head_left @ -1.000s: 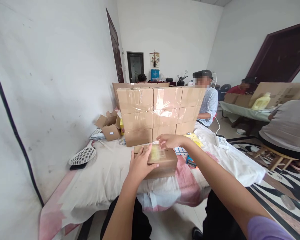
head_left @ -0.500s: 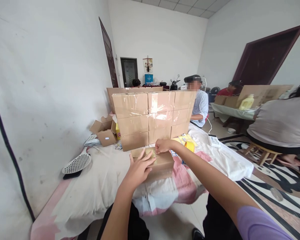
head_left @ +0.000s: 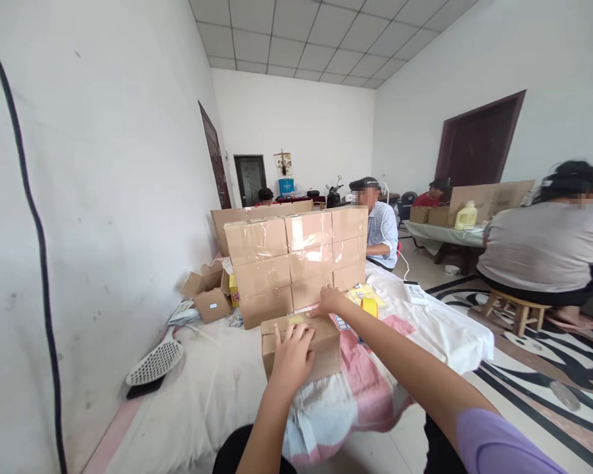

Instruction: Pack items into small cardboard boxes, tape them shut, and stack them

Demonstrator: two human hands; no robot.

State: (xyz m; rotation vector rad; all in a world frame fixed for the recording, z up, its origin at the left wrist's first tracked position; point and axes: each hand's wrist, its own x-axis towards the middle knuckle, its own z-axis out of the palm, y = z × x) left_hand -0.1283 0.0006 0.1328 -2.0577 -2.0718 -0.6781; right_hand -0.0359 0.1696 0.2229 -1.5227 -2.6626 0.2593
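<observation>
In front of me a small closed cardboard box [head_left: 325, 361] lies on the cloth-covered table, with a strip of tape on its top. My left hand [head_left: 294, 355] rests open on it, fingers spread across the top edge. My right hand [head_left: 329, 303] is at the box's far right edge, thumb on the top and fingers apart, reaching toward the back. I see nothing held in it. Right behind stands a stack of taped cardboard boxes [head_left: 309, 263]. A yellow tape roll [head_left: 369, 307] sits to the right of my right forearm.
To the left are an opened carton [head_left: 211, 304] and a white perforated scoop [head_left: 157, 362] near the wall. A white device [head_left: 415, 293] with a cable lies on the table's right side. A person [head_left: 381, 227] sits behind the stack; another [head_left: 538, 243] sits on a stool at right.
My right hand has gone from a closed pinch on the box top to spread fingers at its far edge. My left hand has shifted slightly back toward me. The camera view has tilted up.
</observation>
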